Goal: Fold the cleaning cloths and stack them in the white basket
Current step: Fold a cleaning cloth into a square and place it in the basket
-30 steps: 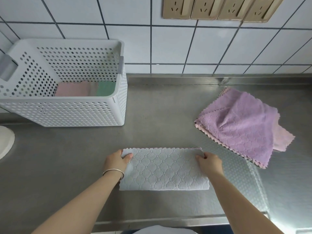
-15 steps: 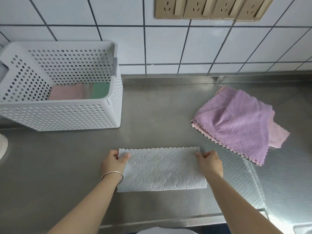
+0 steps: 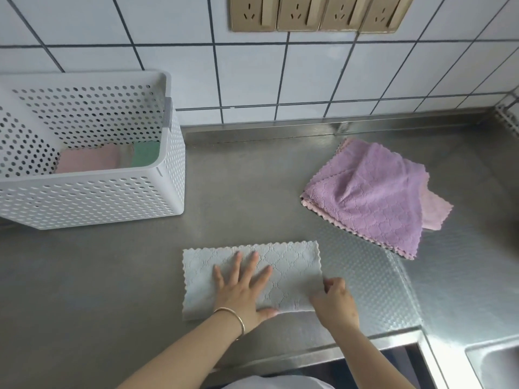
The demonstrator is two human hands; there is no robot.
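Observation:
A pale grey cleaning cloth (image 3: 292,265), folded into a long strip, lies on the steel counter in front of me. My left hand (image 3: 241,290) rests flat on its middle with fingers spread. My right hand (image 3: 335,303) pinches the cloth's near right corner. The white perforated basket (image 3: 92,197) stands at the back left, with a folded pink cloth (image 3: 87,161) and a folded green cloth (image 3: 144,154) inside. A loose purple cloth (image 3: 373,197) lies at the right on top of a pink one (image 3: 435,214).
The steel counter (image 3: 252,192) meets a white tiled wall with gold sockets (image 3: 311,12). A sink corner (image 3: 497,366) shows at the bottom right. The counter's front edge runs just below my wrists.
My left hand left the cloth's left edge and now lies flat on its middle. My right hand slid from the far right corner to the near right corner. The camera view shifted left.

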